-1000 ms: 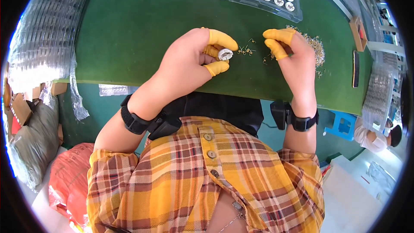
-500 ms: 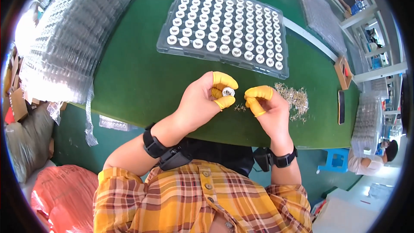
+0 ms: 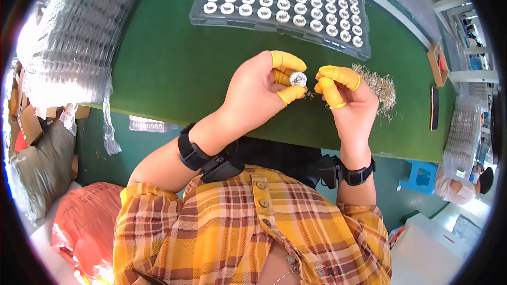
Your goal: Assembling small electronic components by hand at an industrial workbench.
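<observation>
My left hand (image 3: 259, 82), with yellow finger cots on its fingers, grips a small round white part (image 3: 298, 79) between thumb and fingers. Bits of metal show in the part's centre. A little to the right, my right hand (image 3: 348, 92), also in yellow cots, is pinched closed, its fingertips just apart from the part. Whatever is between those fingertips is too small to make out. A few loose metal bits (image 3: 310, 95) lie on the green table between the hands. Beside my right hand spreads a pile of tiny metal pieces (image 3: 384, 92), partly hidden by it.
A clear plastic tray (image 3: 237, 22) with rows of similar white round parts lies at the far side of the green table (image 3: 169, 68). Tall stacked clear trays (image 3: 79, 37) stand at left. A small wooden box (image 3: 437, 66) and a dark flat bar (image 3: 434, 108) lie at right.
The whole view has shifted, so the table and tray sit higher in the picture. My left hand still holds the round part, and my right hand stays pinched close by.
</observation>
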Demonstrator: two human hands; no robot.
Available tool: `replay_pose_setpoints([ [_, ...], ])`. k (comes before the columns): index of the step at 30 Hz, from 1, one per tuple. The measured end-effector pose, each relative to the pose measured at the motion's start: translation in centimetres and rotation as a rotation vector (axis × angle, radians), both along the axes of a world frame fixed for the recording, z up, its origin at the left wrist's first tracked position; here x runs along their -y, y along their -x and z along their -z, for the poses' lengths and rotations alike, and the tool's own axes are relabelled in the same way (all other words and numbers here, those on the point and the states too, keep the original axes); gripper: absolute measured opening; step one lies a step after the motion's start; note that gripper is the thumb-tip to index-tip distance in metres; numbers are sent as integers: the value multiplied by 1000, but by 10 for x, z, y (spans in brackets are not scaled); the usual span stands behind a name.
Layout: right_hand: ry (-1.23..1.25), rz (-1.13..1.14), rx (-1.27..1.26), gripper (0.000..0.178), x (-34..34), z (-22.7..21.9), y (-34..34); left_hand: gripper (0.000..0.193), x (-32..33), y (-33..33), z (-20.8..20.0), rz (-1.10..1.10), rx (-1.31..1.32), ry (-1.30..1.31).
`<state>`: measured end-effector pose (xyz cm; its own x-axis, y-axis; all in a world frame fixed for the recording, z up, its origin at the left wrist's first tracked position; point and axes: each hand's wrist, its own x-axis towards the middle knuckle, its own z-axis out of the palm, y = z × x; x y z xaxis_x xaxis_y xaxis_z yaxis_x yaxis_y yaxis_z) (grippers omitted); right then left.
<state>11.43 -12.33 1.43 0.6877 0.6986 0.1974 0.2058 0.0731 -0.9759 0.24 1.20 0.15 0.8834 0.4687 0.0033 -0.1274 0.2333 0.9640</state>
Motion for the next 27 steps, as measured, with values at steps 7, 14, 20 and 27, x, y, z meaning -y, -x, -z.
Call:
replay_pose_setpoints([
  [7, 44, 86, 256, 18, -4, 12, 6, 30, 3, 0, 12, -44, 27, -75],
  [14, 122, 106, 595, 21, -2, 9, 8, 28, 5, 0, 11, -38, 13, -71],
  [20, 95, 115, 703, 21, -3, 7, 8, 29, 5, 1, 11, -42, 11, -108],
  [27, 64, 98, 809, 22, -4, 6, 7, 28, 4, 1, 12, -39, 24, -129],
])
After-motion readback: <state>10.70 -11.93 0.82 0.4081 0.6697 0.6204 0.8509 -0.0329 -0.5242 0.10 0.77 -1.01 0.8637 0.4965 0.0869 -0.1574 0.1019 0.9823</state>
